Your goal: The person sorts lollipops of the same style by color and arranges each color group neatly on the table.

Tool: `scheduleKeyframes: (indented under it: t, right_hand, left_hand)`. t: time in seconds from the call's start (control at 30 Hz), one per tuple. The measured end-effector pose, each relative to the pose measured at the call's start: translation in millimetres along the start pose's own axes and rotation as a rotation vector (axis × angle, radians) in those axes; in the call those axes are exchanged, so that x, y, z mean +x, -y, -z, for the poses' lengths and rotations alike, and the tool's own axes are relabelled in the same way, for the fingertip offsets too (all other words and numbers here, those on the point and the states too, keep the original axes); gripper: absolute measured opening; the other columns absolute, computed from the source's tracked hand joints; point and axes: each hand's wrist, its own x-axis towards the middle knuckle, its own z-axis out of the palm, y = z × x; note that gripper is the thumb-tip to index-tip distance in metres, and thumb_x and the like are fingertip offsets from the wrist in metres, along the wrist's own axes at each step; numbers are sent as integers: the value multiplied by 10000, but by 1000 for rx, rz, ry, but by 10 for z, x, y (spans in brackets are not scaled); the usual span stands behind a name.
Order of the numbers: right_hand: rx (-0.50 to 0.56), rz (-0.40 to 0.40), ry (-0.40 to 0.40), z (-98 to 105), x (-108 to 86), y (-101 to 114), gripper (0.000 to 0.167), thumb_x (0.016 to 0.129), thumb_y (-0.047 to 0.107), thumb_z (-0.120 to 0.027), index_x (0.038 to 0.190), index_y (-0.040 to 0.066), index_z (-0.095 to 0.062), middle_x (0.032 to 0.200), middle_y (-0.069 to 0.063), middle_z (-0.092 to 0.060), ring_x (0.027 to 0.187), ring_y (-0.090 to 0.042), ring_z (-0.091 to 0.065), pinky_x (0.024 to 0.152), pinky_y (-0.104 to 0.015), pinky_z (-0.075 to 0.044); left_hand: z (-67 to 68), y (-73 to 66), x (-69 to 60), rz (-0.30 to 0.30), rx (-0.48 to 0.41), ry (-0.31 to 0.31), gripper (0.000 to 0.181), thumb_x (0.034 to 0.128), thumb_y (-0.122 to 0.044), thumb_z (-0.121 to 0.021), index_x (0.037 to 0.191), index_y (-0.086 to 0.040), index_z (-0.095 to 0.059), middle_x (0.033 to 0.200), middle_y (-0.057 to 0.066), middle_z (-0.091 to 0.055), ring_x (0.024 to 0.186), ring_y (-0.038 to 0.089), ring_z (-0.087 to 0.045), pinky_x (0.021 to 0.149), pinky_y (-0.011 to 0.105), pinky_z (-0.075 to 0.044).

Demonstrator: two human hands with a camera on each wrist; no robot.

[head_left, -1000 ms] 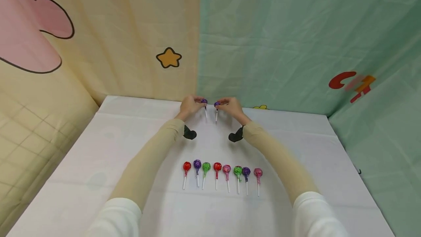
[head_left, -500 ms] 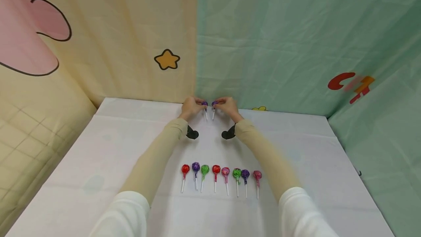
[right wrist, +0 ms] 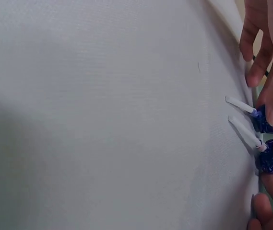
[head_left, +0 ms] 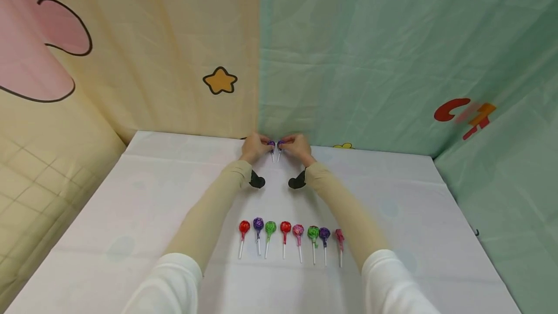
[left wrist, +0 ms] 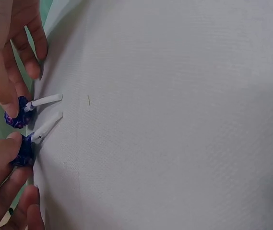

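Observation:
At the far edge of the table, my left hand (head_left: 255, 148) pinches a purple-wrapped lollipop (left wrist: 25, 152) by its candy head between thumb and fingers. My right hand (head_left: 298, 147) pinches a second purple lollipop (right wrist: 271, 158) the same way. The two heads are side by side with a narrow gap, and their white sticks point back toward me. Closer to me lies a row of several lollipops: red (head_left: 244, 227), purple (head_left: 258, 224), green (head_left: 270, 227), another red (head_left: 285, 227), pink (head_left: 298, 230), green (head_left: 313, 232), purple (head_left: 324, 234) and dark pink (head_left: 339, 235).
A white cloth covers the table (head_left: 152, 193). Right behind the hands hangs a printed curtain (head_left: 305, 62), cream on the left and green on the right. A dark wrist mount (head_left: 257, 180) sits under each sleeve cuff.
Both hands have drawn closer together, the right one moving left with its lollipop, so the gap between the two purple lollipops has narrowed. The head view has shifted slightly.

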Motion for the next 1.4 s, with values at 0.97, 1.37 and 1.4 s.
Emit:
scheduleKeyframes:
  t: [0.97,1.37,1.4]
  right_hand:
    - [-85,4,14,-35,-62,-19,304,831,290,-747,1070,104,-721,1024,-82,-734,949,-212,-677,839,-336,-495]
    - [-85,10,17,-12,-82,-22,337,840,310,-734,1098,96,-709,1042,-88,-732,965,-222,-677,866,-349,-501]
    - [-84,11,19,-11,-84,-22,335,842,308,-733,1098,94,-709,1041,-89,-732,964,-224,-678,864,-349,-501]
  left_hand:
    - [-88,-14,-54,16,138,-24,355,846,-305,-735,1153,-129,-707,1035,39,-729,995,195,-643,838,368,-493]
    - [-70,4,-42,19,129,3,358,860,-297,-721,1173,-125,-693,1075,49,-725,1029,202,-641,848,368,-493]
    - [-71,5,-42,19,127,4,358,860,-293,-721,1174,-124,-692,1077,50,-725,1032,203,-641,850,369,-492]
